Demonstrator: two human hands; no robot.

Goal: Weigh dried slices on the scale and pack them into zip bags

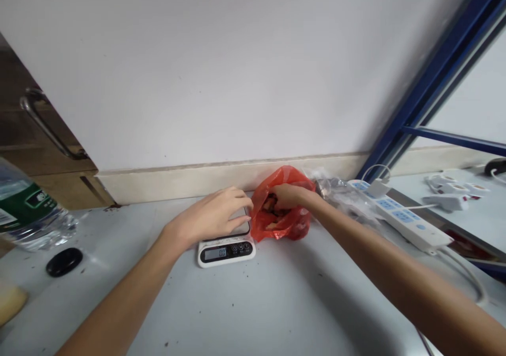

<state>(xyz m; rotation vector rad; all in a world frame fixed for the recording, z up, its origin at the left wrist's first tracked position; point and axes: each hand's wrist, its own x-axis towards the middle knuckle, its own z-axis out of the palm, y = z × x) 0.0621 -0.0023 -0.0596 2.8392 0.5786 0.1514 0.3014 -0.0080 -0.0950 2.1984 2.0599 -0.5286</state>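
A small white digital scale [227, 260] lies on the grey-white surface, its display reading 0.0. My left hand [215, 214] hovers over or rests on its plate, fingers apart and pointing at the red bag; whether it touches the plate I cannot tell. To the right of the scale stands an open red plastic bag [294, 229] with brownish pieces inside, too dim to name. Reaching into the bag's mouth is my right hand [286, 195]. Its fingertips are bent down among the pieces and mostly hidden.
A large water bottle [27, 208] and a black oval object [64, 261] are at left, near a wooden cabinet [51, 119]. Clear plastic [351, 200] and a white power strip [407, 219] lie right of the bag. A blue metal frame [419, 92] rises at right.
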